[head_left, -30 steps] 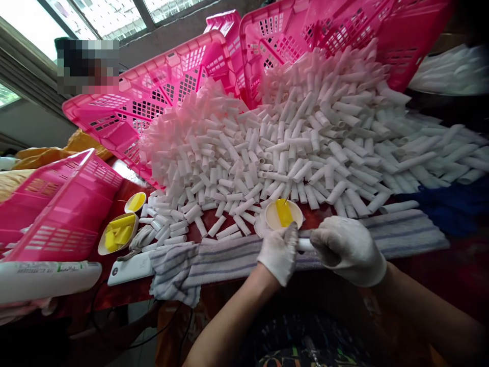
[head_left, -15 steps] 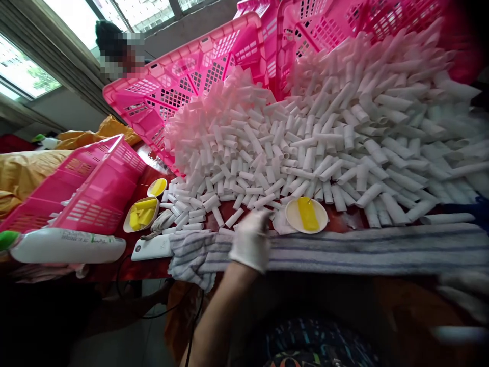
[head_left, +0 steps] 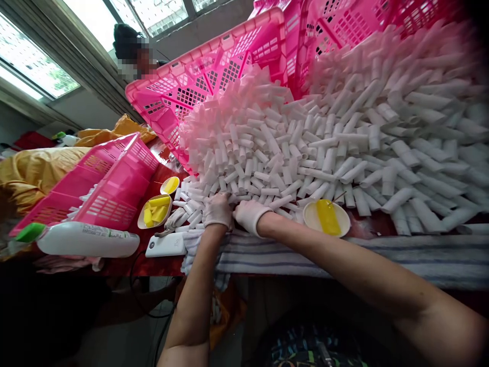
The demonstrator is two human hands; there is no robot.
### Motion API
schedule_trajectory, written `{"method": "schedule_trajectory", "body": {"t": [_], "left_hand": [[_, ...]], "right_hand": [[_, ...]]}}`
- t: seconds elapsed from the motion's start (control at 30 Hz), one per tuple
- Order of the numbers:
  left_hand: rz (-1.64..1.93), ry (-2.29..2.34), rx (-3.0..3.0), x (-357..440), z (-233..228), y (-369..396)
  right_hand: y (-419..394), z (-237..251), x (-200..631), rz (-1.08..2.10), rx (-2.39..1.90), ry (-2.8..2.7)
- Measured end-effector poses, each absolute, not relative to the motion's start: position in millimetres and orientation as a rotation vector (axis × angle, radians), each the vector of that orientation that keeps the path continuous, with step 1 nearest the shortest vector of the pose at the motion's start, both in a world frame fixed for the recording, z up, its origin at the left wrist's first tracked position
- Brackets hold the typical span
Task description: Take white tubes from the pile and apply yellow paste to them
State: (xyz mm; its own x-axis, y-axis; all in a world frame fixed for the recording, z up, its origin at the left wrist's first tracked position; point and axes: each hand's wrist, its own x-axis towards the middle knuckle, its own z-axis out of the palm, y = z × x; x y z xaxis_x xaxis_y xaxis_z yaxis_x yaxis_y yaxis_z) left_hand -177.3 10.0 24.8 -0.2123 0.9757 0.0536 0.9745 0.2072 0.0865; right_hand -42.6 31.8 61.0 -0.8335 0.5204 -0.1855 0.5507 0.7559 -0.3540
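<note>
Both of my hands wear white gloves and meet at the front edge of a big pile of short white tubes (head_left: pixel 294 148). My left hand (head_left: pixel 218 210) has its fingers curled in among the tubes. Right beside it, my right hand (head_left: pixel 250 216) is bent closed, its knuckles toward the pile. Whatever the fingers hold is hidden by the gloves and the tubes around them. Under my wrists lies a striped grey towel (head_left: pixel 290 253) along the table edge. To the right of my right hand sits a white dish (head_left: pixel 310 216) with a yellow piece (head_left: pixel 327 218) on it.
Pink baskets (head_left: pixel 214 66) lean behind the pile; another pink basket (head_left: pixel 118 188) stands at left. Nearby are a bowl of yellow pieces (head_left: pixel 156 211), a white power bank (head_left: pixel 166 245) and a green-capped bottle (head_left: pixel 89 239) lying down. A person (head_left: pixel 132 48) is behind the baskets.
My right hand has come from the blurred lower right to the front of the pile. My left hand has moved left, away from the dish, to meet it. The view has shifted slightly.
</note>
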Motion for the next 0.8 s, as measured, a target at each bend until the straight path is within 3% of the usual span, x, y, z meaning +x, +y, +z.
{"method": "schedule_trajectory", "body": {"t": [0.1, 0.17, 0.23, 0.3, 0.43, 0.7, 0.8], "left_hand": [[0.356, 2.418, 1.968, -165, 27, 4], [0.595, 2.339, 2.000, -153, 28, -2], [0.795, 2.220, 2.033, -138, 27, -6], [0.929, 2.109, 2.047, -118, 22, -7], [1.176, 1.831, 1.875, -75, 8, -5], [1.118, 1.576, 1.129, -33, 11, -19], [1.084, 1.580, 1.122, -31, 19, -24]], "right_hand": [[20, 64, 12, -0.837, 0.992, 3.000], [7, 67, 70, -1.535, 1.313, 3.093], [-5, 66, 131, -1.801, 1.450, 2.985], [-10, 59, 183, -2.342, 1.807, 2.476], [0, 30, 228, -2.298, 2.381, 1.991], [13, -15, 219, -1.690, 2.373, 2.449], [1, -28, 221, -1.685, 2.312, 2.630]]}}
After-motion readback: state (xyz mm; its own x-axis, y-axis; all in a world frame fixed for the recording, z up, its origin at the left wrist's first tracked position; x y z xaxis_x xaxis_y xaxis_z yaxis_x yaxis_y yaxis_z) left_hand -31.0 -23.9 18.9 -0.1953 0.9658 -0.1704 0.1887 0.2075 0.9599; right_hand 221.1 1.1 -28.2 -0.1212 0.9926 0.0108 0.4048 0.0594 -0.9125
